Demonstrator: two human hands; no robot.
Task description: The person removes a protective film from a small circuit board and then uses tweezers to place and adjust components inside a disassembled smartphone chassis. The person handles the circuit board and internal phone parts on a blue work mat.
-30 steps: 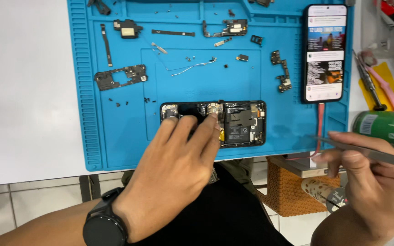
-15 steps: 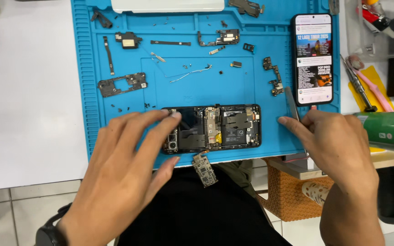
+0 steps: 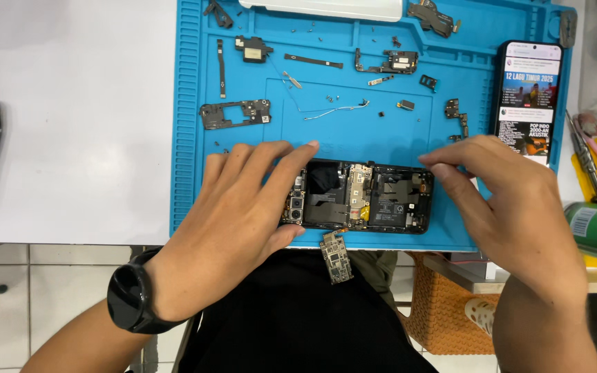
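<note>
On blue mat [image 3: 243, 200], right hand [image 3: 513, 207] now empty, reaching opened phone [image 3: 361, 196], left hand [image 3: 243, 221] steadying.

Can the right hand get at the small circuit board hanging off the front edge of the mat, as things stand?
Probably yes. The right hand is empty, at the right end of the opened phone. The small circuit board hangs just below the phone over the blue mat edge, uncovered. The left hand rests left of it.

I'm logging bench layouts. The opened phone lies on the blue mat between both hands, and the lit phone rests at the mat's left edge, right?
Not quite. The head view shows the lit phone at the right edge of the blue mat. The opened phone does lie between the left hand and right hand.
</note>
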